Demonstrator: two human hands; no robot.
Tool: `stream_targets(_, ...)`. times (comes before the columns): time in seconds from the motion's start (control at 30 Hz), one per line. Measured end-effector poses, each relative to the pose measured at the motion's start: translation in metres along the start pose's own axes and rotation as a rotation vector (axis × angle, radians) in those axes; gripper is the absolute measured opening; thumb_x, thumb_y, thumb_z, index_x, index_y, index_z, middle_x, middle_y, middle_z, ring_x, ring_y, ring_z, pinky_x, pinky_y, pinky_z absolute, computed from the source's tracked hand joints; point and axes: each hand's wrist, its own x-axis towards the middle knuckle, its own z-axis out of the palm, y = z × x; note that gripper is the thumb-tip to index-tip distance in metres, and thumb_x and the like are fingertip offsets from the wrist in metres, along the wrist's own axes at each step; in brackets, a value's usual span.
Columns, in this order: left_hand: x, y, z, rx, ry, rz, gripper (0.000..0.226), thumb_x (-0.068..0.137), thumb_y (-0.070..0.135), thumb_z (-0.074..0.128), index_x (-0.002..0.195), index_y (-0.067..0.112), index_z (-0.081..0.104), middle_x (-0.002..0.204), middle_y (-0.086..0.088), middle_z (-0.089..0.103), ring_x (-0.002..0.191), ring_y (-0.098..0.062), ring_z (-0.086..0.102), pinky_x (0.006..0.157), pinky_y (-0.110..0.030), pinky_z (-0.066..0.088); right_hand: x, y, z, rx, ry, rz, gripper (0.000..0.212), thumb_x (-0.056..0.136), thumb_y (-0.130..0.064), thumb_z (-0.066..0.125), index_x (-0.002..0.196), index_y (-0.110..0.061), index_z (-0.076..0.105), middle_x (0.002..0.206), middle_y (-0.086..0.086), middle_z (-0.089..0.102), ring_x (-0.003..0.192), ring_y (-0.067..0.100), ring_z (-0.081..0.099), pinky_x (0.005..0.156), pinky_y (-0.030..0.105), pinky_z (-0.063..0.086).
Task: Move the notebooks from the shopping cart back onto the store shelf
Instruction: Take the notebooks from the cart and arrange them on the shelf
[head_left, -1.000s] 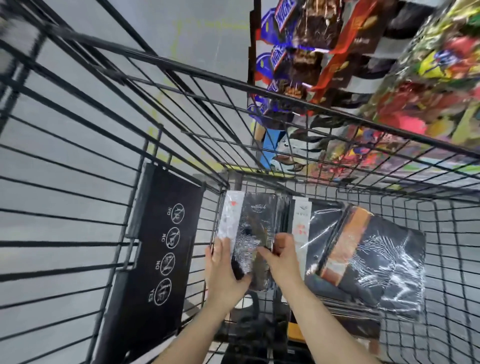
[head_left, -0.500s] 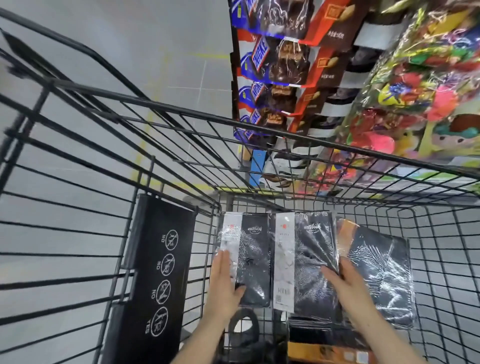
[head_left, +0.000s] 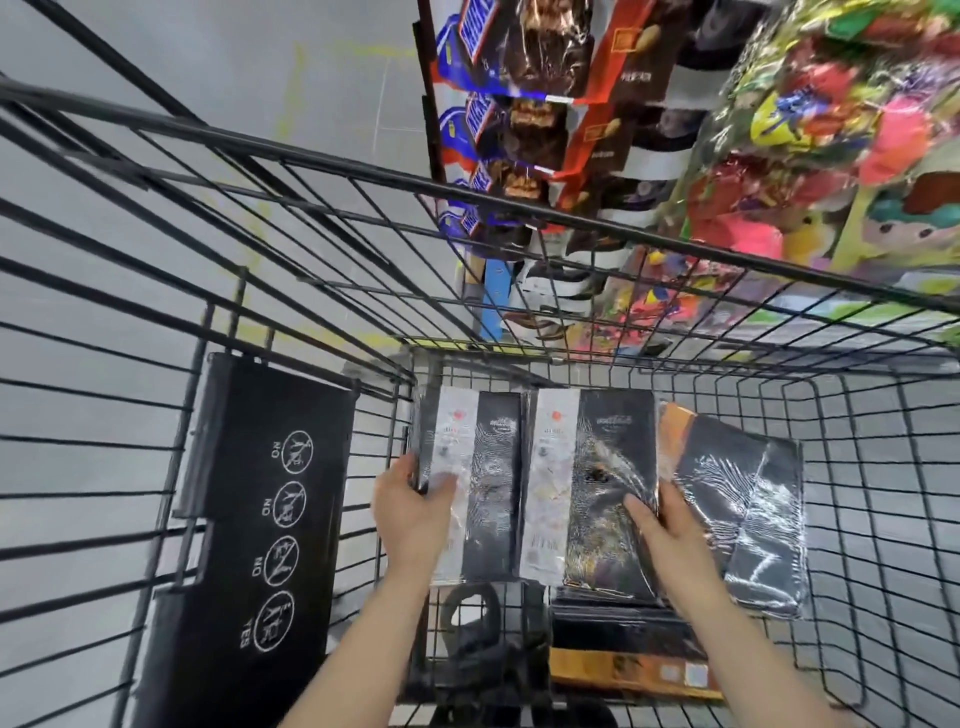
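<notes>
Two shrink-wrapped black notebooks with white bands are held side by side inside the black wire shopping cart (head_left: 519, 192). My left hand (head_left: 415, 506) grips the left notebook (head_left: 491, 478) at its left edge, thumb over the white band. My right hand (head_left: 667, 527) holds the right notebook (head_left: 597, 467) at its right edge. A third black notebook with an orange band (head_left: 737, 499) lies on the cart floor to the right. More notebooks (head_left: 623, 649) are stacked beneath, one showing an orange strip.
A black child-seat flap with warning icons (head_left: 265, 519) hangs on the cart's left wall. Beyond the far rim stands a store shelf of chocolate-bar packs (head_left: 524, 104) and colourful wrapped goods (head_left: 831, 130). Grey floor lies to the left.
My hands have split apart: the right one left the left notebook and took the second notebook. Both notebooks now sit side by side, raised slightly. The view tilted up.
</notes>
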Motion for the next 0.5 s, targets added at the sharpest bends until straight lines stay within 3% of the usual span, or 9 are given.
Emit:
stream_targets(0.07,0.000,0.004,-0.005,-0.013,-0.094,0.021,0.035,0.082,0.014,0.066,0.115,0.018,0.057,0.099,0.011,0.062,0.099,-0.017,0.062,0.079,-0.019,0.046,0.000,0.002,-0.001,-0.004,-0.003,0.018,0.064,0.091,-0.040,0.048,0.146,-0.028,0.017,0.154,-0.003,0.021,0.140,0.018,0.022,0.112,0.037,0.019)
stream_targets(0.13,-0.002,0.001,-0.012,-0.044,-0.261,-0.018,0.049,0.086,0.016,0.062,0.132,0.020,0.045,0.125,0.007,0.056,0.116,-0.015,0.054,0.096,-0.026,0.044,0.000,-0.001,-0.001,0.004,-0.006,0.051,0.061,0.092,-0.044,0.042,0.145,-0.032,0.015,0.155,-0.005,0.018,0.142,0.019,0.019,0.113,0.040,0.017)
stream_targets(0.2,-0.005,-0.006,-0.019,-0.027,-0.421,-0.064,0.069,0.088,0.021,0.058,0.145,0.034,0.021,0.149,0.006,0.034,0.134,-0.017,0.037,0.111,-0.040,0.033,-0.002,-0.005,-0.001,0.039,-0.030,0.068,0.062,0.093,-0.043,0.043,0.145,-0.037,0.011,0.155,-0.007,0.015,0.142,0.019,0.017,0.114,0.043,0.016)
stream_targets(0.3,-0.010,-0.002,-0.027,0.054,-0.513,-0.044,0.076,0.090,0.021,0.056,0.145,0.042,0.008,0.154,0.009,0.023,0.138,-0.018,0.029,0.113,-0.042,0.028,-0.010,-0.009,0.002,0.034,-0.119,0.042,0.082,0.088,-0.021,0.058,0.145,-0.038,0.001,0.155,-0.009,0.013,0.141,0.019,0.020,0.113,0.045,0.017)
stream_targets(0.37,-0.013,0.013,-0.033,0.092,-0.522,0.017,0.076,0.091,0.017,0.055,0.145,0.040,0.008,0.153,0.008,0.026,0.131,-0.015,0.039,0.108,-0.029,0.033,-0.020,-0.014,0.003,0.004,-0.137,0.012,0.092,0.084,-0.019,0.064,0.143,-0.044,-0.001,0.155,-0.012,0.012,0.140,0.018,0.023,0.113,0.045,0.018)
stream_targets(0.43,-0.021,0.035,-0.042,0.122,-0.535,0.095,0.077,0.091,0.013,0.054,0.146,0.040,0.007,0.147,0.014,0.030,0.108,-0.003,0.051,0.090,-0.013,0.040,-0.032,-0.025,-0.002,0.027,-0.123,-0.046,0.089,0.084,-0.021,0.065,0.141,-0.049,0.003,0.149,-0.022,0.015,0.133,0.014,0.034,0.111,0.042,0.024)
stream_targets(0.5,-0.032,0.059,-0.053,0.174,-0.543,0.142,0.078,0.091,0.012,0.053,0.147,0.037,0.004,0.135,0.023,0.033,0.089,0.005,0.049,0.074,-0.006,0.040,-0.047,-0.040,-0.014,0.045,-0.094,-0.084,0.082,0.086,-0.014,0.061,0.144,-0.043,0.009,0.140,-0.025,0.017,0.129,0.008,0.034,0.109,0.032,0.024)
